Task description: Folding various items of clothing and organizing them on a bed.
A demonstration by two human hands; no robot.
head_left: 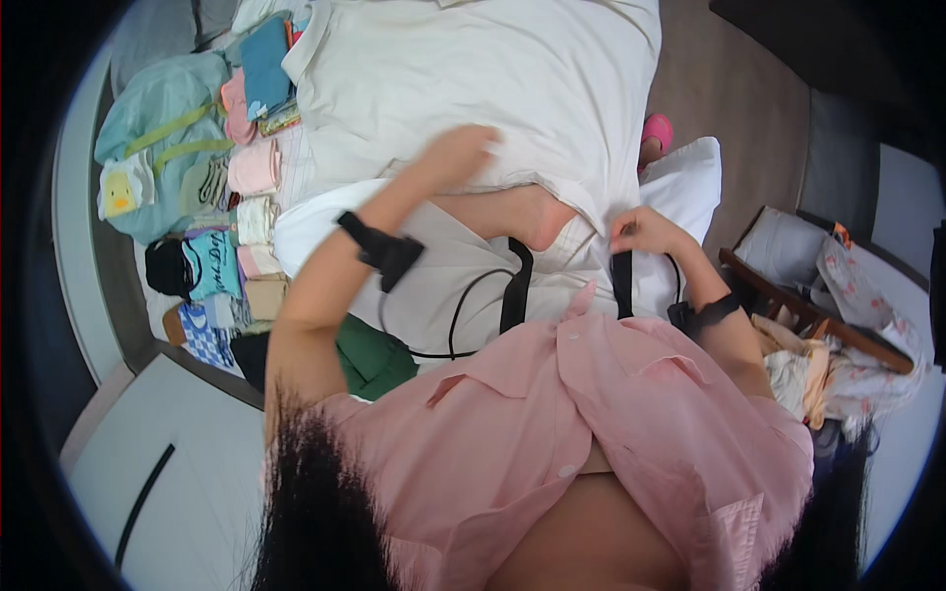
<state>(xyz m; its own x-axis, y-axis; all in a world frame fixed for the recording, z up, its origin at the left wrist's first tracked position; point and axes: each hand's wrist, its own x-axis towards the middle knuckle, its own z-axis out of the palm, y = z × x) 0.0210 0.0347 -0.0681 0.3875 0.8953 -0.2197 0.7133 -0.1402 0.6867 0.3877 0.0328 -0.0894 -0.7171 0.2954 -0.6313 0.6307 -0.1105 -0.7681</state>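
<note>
A large white cloth (pixel 473 74), perhaps a garment, lies spread and creased in front of me. Over its near left part is my left hand (pixel 463 156), smeared by motion, so its fingers cannot be made out. At the cloth's near right corner, my right hand (pixel 648 232) has its fingers curled together. What is between them, if anything, is hidden. My bare foot (pixel 552 219) pokes out under the cloth's near edge, between the two hands. Black bands with small dark devices sit on both forearms, the left one (pixel 384 254) being larger in view.
On the left lie several folded clothes, among them a pink stack (pixel 254 167), beside a pale green bag (pixel 158 108). A dark green cloth (pixel 372 357) rests by my left elbow. Black cables (pixel 455 320) cross my lap. At right stands a wooden rack (pixel 818 315) with fabrics.
</note>
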